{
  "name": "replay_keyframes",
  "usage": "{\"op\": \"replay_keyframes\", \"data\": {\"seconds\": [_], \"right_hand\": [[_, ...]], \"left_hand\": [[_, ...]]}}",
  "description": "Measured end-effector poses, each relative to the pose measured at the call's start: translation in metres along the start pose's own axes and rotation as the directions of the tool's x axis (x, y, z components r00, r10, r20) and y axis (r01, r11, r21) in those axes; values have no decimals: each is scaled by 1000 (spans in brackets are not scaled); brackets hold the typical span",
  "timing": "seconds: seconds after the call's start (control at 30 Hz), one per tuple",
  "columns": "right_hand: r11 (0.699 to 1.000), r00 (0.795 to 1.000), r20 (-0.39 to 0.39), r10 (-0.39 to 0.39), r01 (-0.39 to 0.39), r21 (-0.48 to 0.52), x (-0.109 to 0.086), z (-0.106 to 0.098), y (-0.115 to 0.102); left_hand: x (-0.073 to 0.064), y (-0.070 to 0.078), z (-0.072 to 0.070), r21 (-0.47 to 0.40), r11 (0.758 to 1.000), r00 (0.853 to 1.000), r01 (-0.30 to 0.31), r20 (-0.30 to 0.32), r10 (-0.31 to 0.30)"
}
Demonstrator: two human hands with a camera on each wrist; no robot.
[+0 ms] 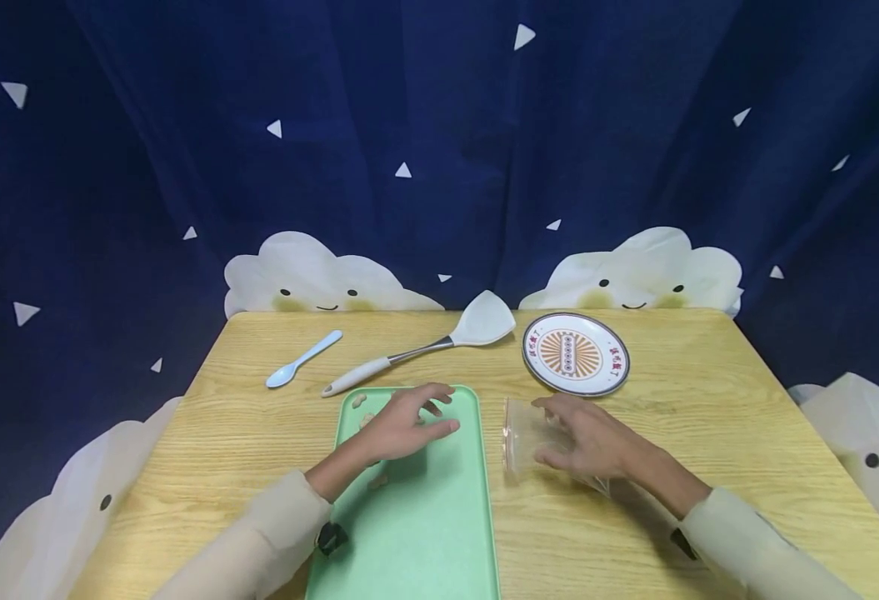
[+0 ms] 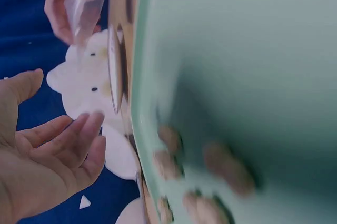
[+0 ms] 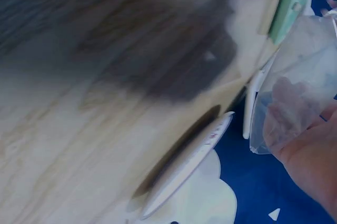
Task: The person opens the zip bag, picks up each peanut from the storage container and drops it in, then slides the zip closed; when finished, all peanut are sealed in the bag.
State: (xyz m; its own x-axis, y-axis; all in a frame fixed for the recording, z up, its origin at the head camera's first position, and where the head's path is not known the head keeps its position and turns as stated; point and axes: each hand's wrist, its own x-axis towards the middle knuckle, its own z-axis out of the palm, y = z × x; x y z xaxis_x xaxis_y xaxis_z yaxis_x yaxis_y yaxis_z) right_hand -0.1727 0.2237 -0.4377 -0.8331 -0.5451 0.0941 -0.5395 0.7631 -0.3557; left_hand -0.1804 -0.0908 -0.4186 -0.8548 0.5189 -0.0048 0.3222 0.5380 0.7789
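Note:
My left hand (image 1: pixel 405 425) hovers over the green tray (image 1: pixel 439 521), fingers apart and loosely bent, with nothing in them. Several peanuts in their shells (image 2: pixel 227 169) lie on the tray below it, partly hidden by the hand and forearm in the head view. To the right of the tray, my right hand (image 1: pixel 592 437) holds a clear plastic zip bag (image 1: pixel 520 437) between thumb and fingers, above the table. The right wrist view shows the bag (image 3: pixel 297 58) in front of the fingers, which are visible through it. No contents can be made out in the bag.
Behind the tray lies a white spatula (image 1: pixel 484 321) with a long handle. A light blue spoon (image 1: pixel 283 375) is to its left. At the back right sits a round patterned plate (image 1: pixel 611 367). A dark blue curtain (image 1: pixel 439 125) hangs behind the wooden table (image 1: pixel 709 417).

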Motion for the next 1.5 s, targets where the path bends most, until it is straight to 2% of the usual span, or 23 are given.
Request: {"op": "replay_keyframes", "data": {"seconds": [0.2,0.33,0.47,0.53,0.73,0.83,1.03,1.23,1.33,1.5], "right_hand": [[998,994,-96,-57,57,-3,-1,-4,-10],[997,990,-118,-79,79,-10,-1,-5,-17],[994,985,-135,-111,109,-22,0,-7,-22],[992,981,-146,-127,123,-35,1,-7,-23],[983,970,-168,-174,160,-95,2,-4,-24],[979,966,-170,-193,176,-107,3,-3,-24],[981,974,-147,-175,160,-111,2,-1,-24],[987,986,-86,-145,139,-76,4,-3,-26],[994,992,-64,-108,107,-27,3,-5,-27],[994,992,-99,-74,81,69,3,-9,-29]], "left_hand": [[13,7,16,-150,988,997,39,76,-27],[18,14,23,-282,956,991,78,128,-43],[21,20,27,-363,928,988,89,152,-35],[22,21,28,-380,920,987,94,156,-37],[23,21,34,-427,890,982,162,156,-104],[23,22,36,-442,882,983,163,145,-109],[26,24,39,-465,868,983,174,133,-126],[29,24,42,-464,866,982,186,125,-144],[30,24,43,-464,864,980,195,129,-152],[30,26,45,-461,864,979,200,126,-159]]}}
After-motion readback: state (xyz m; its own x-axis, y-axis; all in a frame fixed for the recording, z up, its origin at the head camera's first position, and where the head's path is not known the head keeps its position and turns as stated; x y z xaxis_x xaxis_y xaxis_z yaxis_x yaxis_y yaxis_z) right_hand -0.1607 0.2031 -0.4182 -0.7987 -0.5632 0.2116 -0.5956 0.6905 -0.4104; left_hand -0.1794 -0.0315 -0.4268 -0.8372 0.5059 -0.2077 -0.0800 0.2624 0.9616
